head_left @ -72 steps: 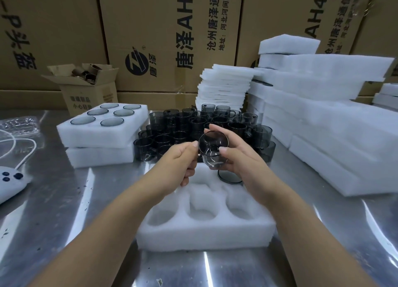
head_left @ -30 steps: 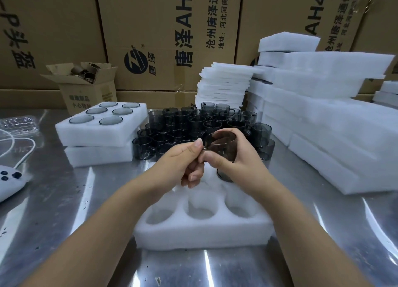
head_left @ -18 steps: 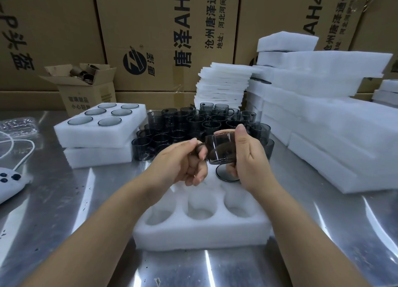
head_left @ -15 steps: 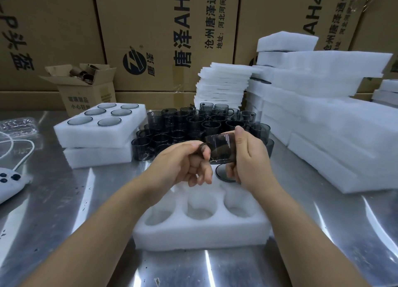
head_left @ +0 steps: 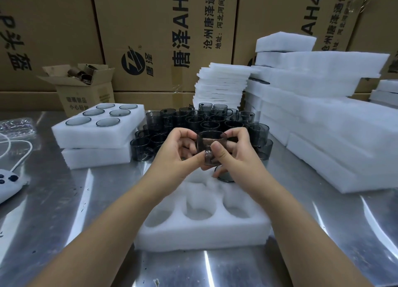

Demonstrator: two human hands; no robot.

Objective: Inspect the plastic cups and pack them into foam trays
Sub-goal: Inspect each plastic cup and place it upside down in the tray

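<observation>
Both hands hold one smoky grey plastic cup (head_left: pixel 208 145) upright above the far part of a white foam tray (head_left: pixel 202 228). My left hand (head_left: pixel 176 155) pinches its left side; my right hand (head_left: pixel 234 155) grips the right side, thumb on the handle facing me. The tray's near pockets are bare; one cup (head_left: pixel 226 175) sits in its far right pocket, partly hidden by my right hand. A cluster of several loose grey cups (head_left: pixel 193 123) stands behind my hands.
Two stacked foam trays (head_left: pixel 97 136) at the left, the top one filled with cups. Foam sheets (head_left: pixel 221 84) and tall foam stacks (head_left: pixel 323 114) at the right. A small open cardboard box (head_left: pixel 84 88), big cartons behind, a white device with cable (head_left: pixel 8 185) far left.
The cup has been turned from lying on its side with the mouth facing me to upright with its handle toward me. Both hands stayed above the tray's far part.
</observation>
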